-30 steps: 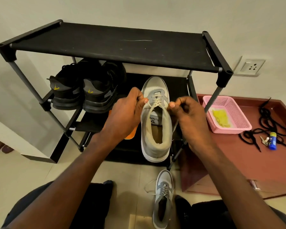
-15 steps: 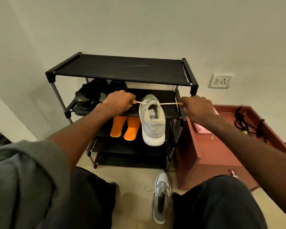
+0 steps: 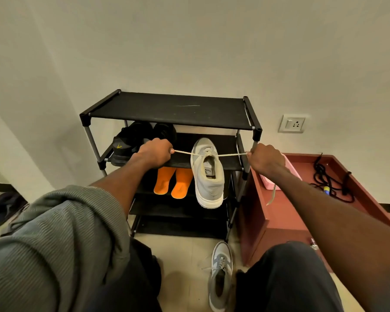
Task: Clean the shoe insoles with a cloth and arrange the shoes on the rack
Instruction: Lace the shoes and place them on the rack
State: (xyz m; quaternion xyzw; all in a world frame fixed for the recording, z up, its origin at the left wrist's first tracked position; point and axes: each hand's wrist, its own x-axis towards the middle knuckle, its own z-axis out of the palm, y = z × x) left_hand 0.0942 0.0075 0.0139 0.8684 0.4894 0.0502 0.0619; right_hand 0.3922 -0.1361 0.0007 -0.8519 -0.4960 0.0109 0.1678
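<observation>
On rack (image 3: 167,111) middle shelf: grey shoe (image 3: 208,176). Your left hand (image 3: 154,153) and right hand (image 3: 266,158) each pinch lace (image 3: 229,155) end, taut either side of shoe.

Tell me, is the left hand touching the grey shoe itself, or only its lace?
Apart. In the head view the left hand pinches only the lace, which runs taut across a clear gap to the grey shoe.

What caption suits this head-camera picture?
Left hand and right hand pull a grey sneaker's laces taut at the shoe rack.
</observation>
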